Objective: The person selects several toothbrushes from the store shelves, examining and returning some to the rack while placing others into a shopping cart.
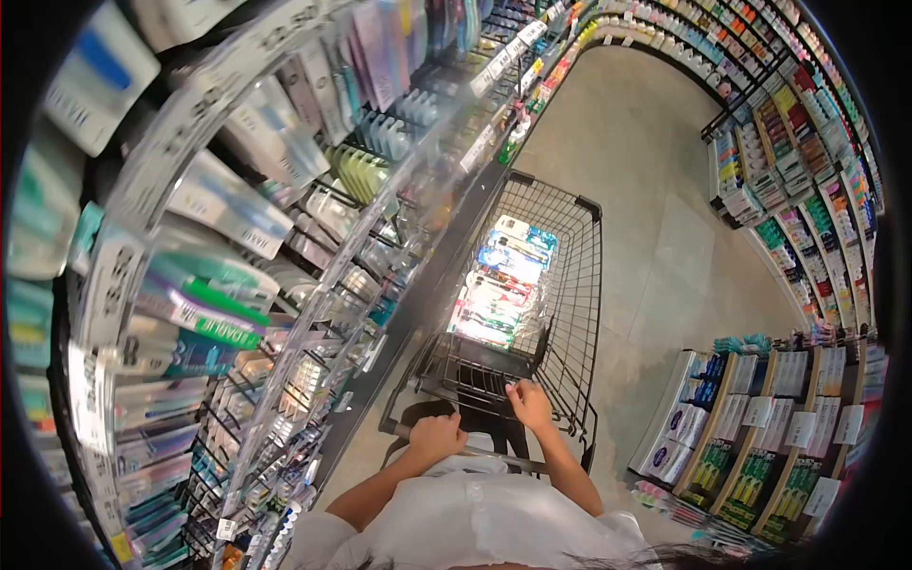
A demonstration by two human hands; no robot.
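A black wire shopping cart (570, 285) stands in a store aisle, right in front of me. Several packaged items (503, 280) lie flat in its basket. My left hand (437, 437) rests closed on the cart's handle bar (503, 463). Further forward, my right hand (529, 404) sits on the rear edge of the basket by the folded child seat; its fingers curl over the wire. I wear a white top.
Shelves of hanging toothbrushes and boxed goods (247, 256) run close along my left. Other stocked shelves (807, 171) line the right side, with a low display (760, 437) near my right. Grey floor (646, 142) stretches ahead past the cart.
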